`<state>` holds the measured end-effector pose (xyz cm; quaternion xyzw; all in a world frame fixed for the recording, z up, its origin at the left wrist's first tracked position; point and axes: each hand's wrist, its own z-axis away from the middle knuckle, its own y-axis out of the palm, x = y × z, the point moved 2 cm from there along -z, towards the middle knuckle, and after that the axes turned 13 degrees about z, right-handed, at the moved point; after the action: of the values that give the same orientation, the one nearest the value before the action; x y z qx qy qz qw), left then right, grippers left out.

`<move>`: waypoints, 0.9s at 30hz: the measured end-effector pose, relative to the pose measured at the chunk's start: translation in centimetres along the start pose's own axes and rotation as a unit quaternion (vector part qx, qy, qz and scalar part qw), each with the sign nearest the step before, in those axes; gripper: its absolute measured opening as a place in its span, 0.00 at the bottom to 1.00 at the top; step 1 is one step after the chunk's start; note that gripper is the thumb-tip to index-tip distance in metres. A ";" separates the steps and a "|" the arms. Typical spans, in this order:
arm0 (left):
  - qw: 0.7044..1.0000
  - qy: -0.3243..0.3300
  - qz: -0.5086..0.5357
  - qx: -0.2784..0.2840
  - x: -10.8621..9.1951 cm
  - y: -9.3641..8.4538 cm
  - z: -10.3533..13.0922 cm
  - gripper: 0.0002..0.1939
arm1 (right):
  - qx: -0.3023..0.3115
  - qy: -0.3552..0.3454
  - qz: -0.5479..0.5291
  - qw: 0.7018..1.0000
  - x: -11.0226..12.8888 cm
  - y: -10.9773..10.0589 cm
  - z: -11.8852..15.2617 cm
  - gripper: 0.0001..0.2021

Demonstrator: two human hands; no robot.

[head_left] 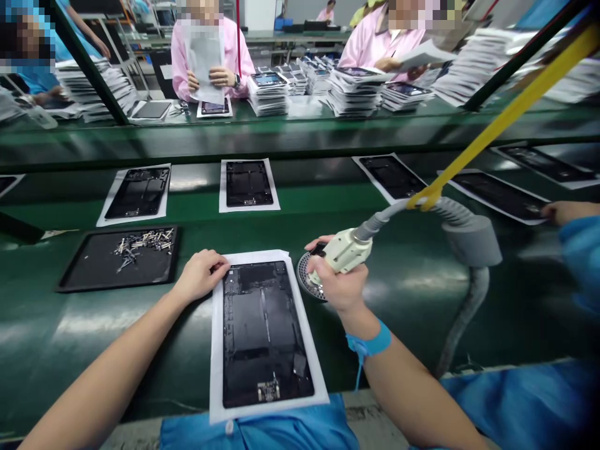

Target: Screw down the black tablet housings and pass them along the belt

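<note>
Black and slim, the tablet panel [246, 325] was probably best steadied lightly by its edge, with the cream hosed tool [347, 250] kept clear of exposed parts. It lay on white paper [216, 375] between the hands: the left hand [202, 273], fingers curled, touched the far left corner, pinching or pressing unclear; the right hand [344, 285], just right of the panel, was wrapped around the tool.

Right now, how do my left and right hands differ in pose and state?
Left hand rests at the far left corner of the white sheet under the dark panel; right hand grips the cream tool, right of that sheet.
Right wrist wears a blue band; left wrist has none showing.
Shared: both are ungloved.
</note>
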<state>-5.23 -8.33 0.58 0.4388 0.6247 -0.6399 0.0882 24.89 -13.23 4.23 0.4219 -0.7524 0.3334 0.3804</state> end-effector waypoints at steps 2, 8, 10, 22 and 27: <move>1.000 0.002 0.001 0.001 0.0 0.0 0.0 0.13 | -0.004 0.004 -0.002 1.000 -0.1 0.1 0.0 0.10; 1.000 0.000 0.002 0.007 0.0 0.0 -0.1 0.13 | -0.002 0.010 -0.026 1.000 -0.1 0.3 0.2 0.12; 1.000 -0.002 0.000 0.009 -0.1 0.0 -0.1 0.13 | 0.001 0.011 -0.032 0.999 -0.1 0.3 0.2 0.12; 1.000 -0.015 0.008 0.007 0.0 -0.1 -0.1 0.15 | 0.000 0.020 -0.030 0.999 -0.2 0.2 0.3 0.12; 0.996 -0.033 0.078 -0.011 0.3 -0.3 -0.3 0.15 | -0.028 0.021 -0.069 0.997 1.0 0.4 0.1 0.10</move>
<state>-5.46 -7.89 0.66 0.4640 0.5920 -0.6385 0.1630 24.18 -13.50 4.95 0.4547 -0.7223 0.2944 0.4299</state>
